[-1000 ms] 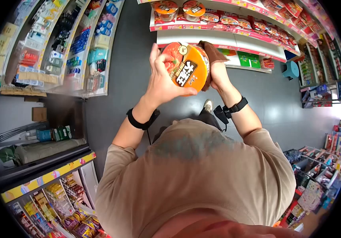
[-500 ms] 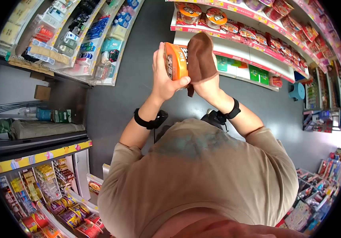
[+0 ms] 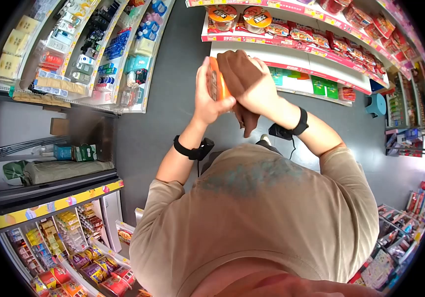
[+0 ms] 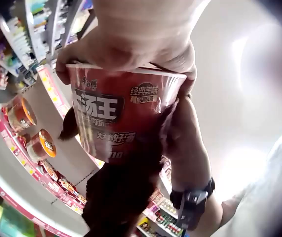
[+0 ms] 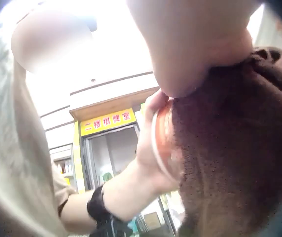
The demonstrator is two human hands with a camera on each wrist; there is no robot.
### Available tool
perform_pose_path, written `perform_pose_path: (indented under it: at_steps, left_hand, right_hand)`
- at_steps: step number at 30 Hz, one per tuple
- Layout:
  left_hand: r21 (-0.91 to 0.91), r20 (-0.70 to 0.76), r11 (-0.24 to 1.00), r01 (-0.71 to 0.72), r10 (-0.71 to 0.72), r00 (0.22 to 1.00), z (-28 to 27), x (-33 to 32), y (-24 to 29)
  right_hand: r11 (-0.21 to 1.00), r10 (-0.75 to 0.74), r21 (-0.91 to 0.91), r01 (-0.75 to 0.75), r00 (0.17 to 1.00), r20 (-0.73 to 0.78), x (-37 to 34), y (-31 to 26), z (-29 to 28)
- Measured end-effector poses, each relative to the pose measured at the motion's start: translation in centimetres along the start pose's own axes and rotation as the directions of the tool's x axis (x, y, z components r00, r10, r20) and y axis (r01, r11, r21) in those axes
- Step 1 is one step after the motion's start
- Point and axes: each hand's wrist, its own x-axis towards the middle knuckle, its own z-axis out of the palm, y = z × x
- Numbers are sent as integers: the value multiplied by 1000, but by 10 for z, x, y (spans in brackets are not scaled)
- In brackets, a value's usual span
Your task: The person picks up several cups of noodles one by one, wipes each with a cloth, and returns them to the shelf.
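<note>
My left hand (image 3: pixel 208 101) grips an instant noodle tub (image 4: pixel 106 113) around its lid rim, thumb on the near side. The tub is tipped sideways, its orange lid edge toward the left palm in the head view. A brown cloth (image 3: pixel 239 74) lies against the tub's side and bottom, with one end hanging down. My right hand (image 3: pixel 262 96) holds this cloth against the tub. In the left wrist view, the red printed wall shows above the dark cloth. The right wrist view has the cloth (image 5: pixel 234 133) covering much of the tub; some right fingers are hidden.
Ahead stands a shelf with pink edging (image 3: pixel 291 43), bearing two similar noodle tubs (image 3: pixel 257 20) and several red packets (image 3: pixel 301 33). White lower boards lie below. Stocked shelves (image 3: pixel 93 59) rise on the left, and a blue stool (image 3: pixel 375 105) stands at the right.
The tub has turned from lid facing the head camera to its side. The cloth has moved across its bottom and side with my right hand, which now lies more over the cloth.
</note>
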Motion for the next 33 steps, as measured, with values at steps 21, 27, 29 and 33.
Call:
perform_pose_path:
  at_steps: [21,27,29,33]
  left_hand:
    - [-514,-279,857,18,-187,942,100,49,-11]
    - [-533,-167,838,116,-238,957,76,42,-13]
    - [-492,-76,856,158,-223,972,66,31,-13]
    - [-584,45,735,345,-394,918,58,18,-3]
  right_hand:
    - [112,845,734,-670,453,285,-31,39,29]
    - [-476,709,879,37,607,358,-65,61,79]
    - [-627,573,775,-76,629,525,-65,79,59]
    - [-616,575,785,-60,646,501,-58,83,44]
